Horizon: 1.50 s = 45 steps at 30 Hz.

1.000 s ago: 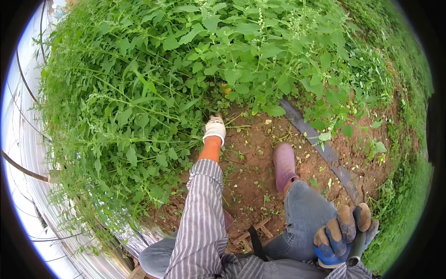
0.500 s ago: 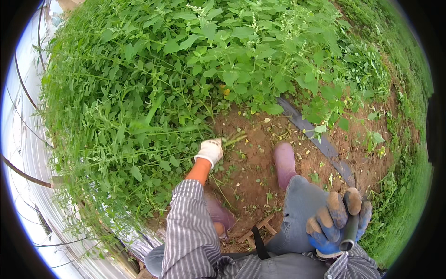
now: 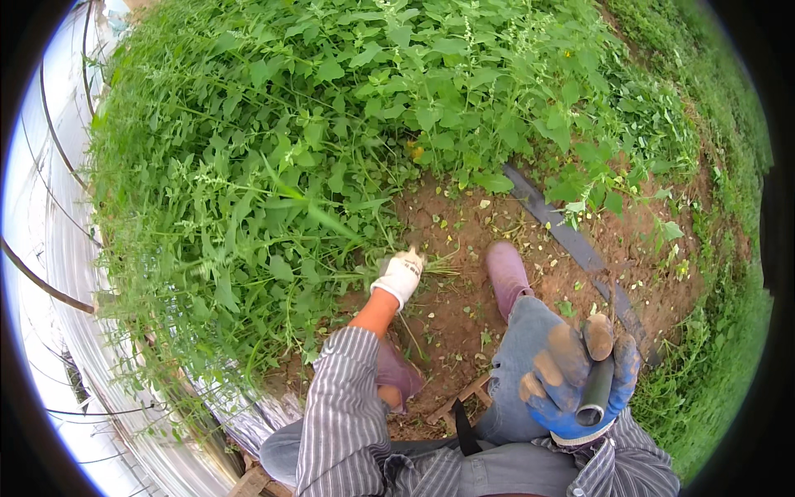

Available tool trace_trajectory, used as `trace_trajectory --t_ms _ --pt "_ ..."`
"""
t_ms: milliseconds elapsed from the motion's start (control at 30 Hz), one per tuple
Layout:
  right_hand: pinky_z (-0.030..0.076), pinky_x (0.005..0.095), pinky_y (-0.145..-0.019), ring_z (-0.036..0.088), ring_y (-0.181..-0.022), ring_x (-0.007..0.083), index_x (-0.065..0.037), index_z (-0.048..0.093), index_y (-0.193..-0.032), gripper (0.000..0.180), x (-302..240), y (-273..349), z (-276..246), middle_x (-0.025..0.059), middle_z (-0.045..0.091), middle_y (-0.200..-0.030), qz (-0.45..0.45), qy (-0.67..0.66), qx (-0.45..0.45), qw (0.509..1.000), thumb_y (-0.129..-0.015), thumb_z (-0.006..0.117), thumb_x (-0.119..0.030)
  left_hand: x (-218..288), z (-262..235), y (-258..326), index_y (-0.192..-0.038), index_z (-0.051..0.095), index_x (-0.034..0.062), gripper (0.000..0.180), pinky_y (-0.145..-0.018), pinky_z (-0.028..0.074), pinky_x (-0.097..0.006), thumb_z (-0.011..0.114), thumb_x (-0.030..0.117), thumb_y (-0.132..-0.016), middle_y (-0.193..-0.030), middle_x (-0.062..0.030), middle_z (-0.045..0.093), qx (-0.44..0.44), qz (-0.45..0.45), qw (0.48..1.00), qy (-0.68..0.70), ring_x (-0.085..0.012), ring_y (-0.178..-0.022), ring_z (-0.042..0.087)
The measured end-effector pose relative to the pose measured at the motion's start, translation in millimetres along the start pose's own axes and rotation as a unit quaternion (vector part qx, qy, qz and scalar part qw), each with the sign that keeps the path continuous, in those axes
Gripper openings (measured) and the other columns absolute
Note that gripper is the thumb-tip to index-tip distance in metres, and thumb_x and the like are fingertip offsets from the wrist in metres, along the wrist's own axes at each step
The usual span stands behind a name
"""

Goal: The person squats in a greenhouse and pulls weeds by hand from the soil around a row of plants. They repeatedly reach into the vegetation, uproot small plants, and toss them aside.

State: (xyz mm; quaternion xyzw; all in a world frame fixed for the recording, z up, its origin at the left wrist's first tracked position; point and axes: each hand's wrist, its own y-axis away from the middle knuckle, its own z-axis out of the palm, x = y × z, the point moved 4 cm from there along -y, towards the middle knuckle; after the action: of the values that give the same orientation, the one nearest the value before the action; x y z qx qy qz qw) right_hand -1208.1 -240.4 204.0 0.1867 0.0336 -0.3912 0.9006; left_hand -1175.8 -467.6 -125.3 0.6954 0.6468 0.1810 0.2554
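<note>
My left hand (image 3: 400, 277), in a white glove, is closed low at the edge of the weeds. Its fingers appear wrapped round weed stems (image 3: 440, 264), whose thin ends stick out to the right over the soil. Leafy tops spread to the left of the glove. Over my right knee, my right hand (image 3: 571, 381), in a blue glove with soil-stained fingers, is shut on a dark tube-shaped handle (image 3: 596, 391). The handle's hollow end points toward me; what sits on its far end cannot be made out.
Dense tall weeds (image 3: 273, 141) fill the left and far side. A dark plastic strip (image 3: 571, 240) runs across the brown soil (image 3: 451, 319). My pink boots (image 3: 507, 277) stand on the soil, and a wooden frame (image 3: 468, 398) lies beneath me. White plastic sheeting (image 3: 62, 199) borders the left.
My left hand has moved right and slightly nearer, with the stems shifting along. My right hand has drifted a little left with the handle.
</note>
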Motion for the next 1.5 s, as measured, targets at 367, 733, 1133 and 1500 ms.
trace_trajectory --t_ms 367,733,1133,1500 --pt "0.035 0.0366 -0.06 0.044 -0.057 0.017 -0.015 0.041 -0.087 0.023 -21.3 2.1 -6.0 0.0054 0.04 -0.074 -0.037 0.017 -0.053 0.998 -0.094 0.039 -0.037 -60.1 8.5 -46.8 -0.134 0.032 0.0066 0.049 -0.077 0.05 -0.042 0.041 0.012 -0.086 -0.115 -0.0143 0.056 -0.094 -0.18 0.973 0.108 -0.0278 -0.1 0.059" --pt "0.035 0.0323 -0.058 0.043 -0.054 0.0145 -0.015 0.041 -0.077 0.022 -26.9 6.8 2.7 0.0023 0.04 -0.072 -0.044 0.004 0.009 0.999 -0.09 0.048 -0.031 -30.9 29.7 -31.1 -0.103 0.06 0.0093 0.026 -0.071 0.051 -0.04 0.045 0.013 -0.082 -0.1 -0.0133 0.064 -0.077 -0.087 0.988 0.105 -0.0271 -0.09 0.063" --pt "0.034 0.031 -0.057 0.042 -0.054 0.0131 -0.017 0.039 -0.074 0.025 -49.6 20.6 8.0 0.0011 0.039 -0.073 0.019 0.005 -0.1 0.995 -0.089 0.05 -0.032 -9.0 66.4 30.3 -0.095 0.061 0.0103 0.02 -0.065 0.051 -0.037 0.046 0.011 -0.082 -0.094 -0.0119 0.064 0.019 -0.005 1.0 0.017 -0.0236 -0.082 0.063" --pt "0.035 0.0317 -0.057 0.042 -0.054 0.014 -0.015 0.04 -0.077 0.023 -37.2 17.3 4.0 0.0026 0.039 -0.071 -0.108 0.014 0.084 0.991 -0.09 0.047 -0.033 -74.2 -7.6 -77.1 -0.138 0.027 0.0152 0.048 -0.077 0.05 -0.038 0.034 0.013 -0.09 -0.142 -0.0083 0.03 -0.111 -0.218 0.967 0.063 -0.0231 -0.107 0.056"
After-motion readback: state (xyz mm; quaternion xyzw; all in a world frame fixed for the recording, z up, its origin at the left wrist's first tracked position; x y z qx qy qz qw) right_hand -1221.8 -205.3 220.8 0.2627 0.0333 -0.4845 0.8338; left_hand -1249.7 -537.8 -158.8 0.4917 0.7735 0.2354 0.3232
